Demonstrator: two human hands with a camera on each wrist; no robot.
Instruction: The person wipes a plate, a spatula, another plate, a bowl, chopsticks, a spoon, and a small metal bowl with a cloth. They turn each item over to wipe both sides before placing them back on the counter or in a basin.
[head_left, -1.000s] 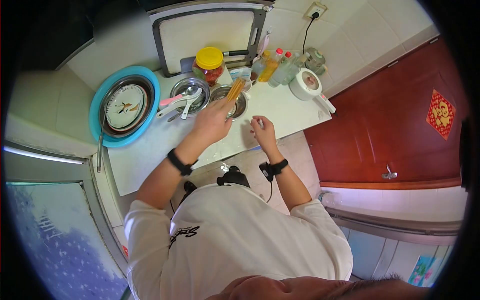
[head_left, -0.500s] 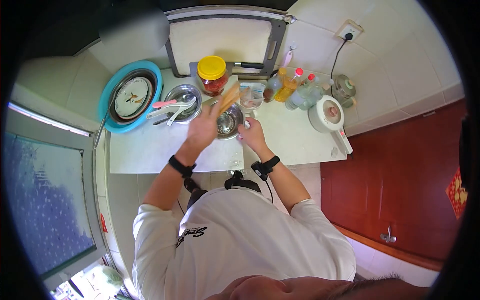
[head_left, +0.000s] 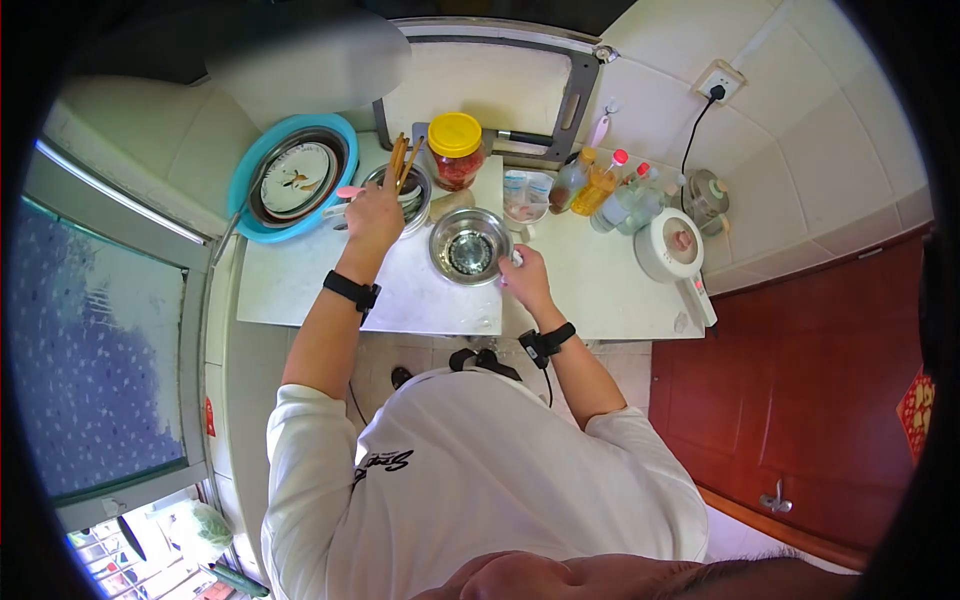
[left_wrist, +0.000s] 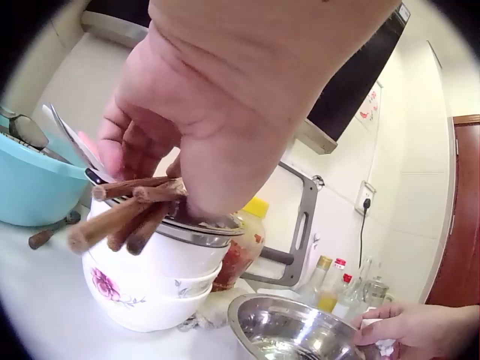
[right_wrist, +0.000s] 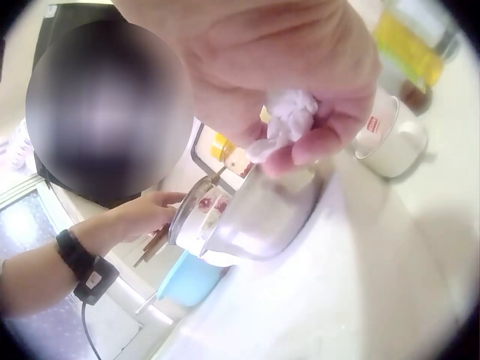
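In the head view my left hand (head_left: 373, 215) grips a bundle of several wooden chopsticks (head_left: 402, 160) over a steel bowl holding spoons. That bowl tops a stack of white flowered bowls (left_wrist: 150, 259) in the left wrist view, where the chopsticks' ends stick out below the palm. My right hand (head_left: 528, 278) pinches a crumpled white tissue (right_wrist: 291, 120) at the rim of a second steel bowl (head_left: 441, 245). This bowl stands on the counter to the right of the stack, its shiny inside showing.
A blue basin (head_left: 240, 190) with nested bowls and a plate stands at the left. Behind are a yellow-lidded jar (head_left: 455, 150) and a chopping board (head_left: 485, 90). Bottles (head_left: 598, 190) and a white electric pot (head_left: 665, 250) stand at the right of the counter (head_left: 590, 310).
My left hand has carried the chopsticks left, from above the second steel bowl to the bowl with the spoons. My right hand has come to that second bowl's rim.
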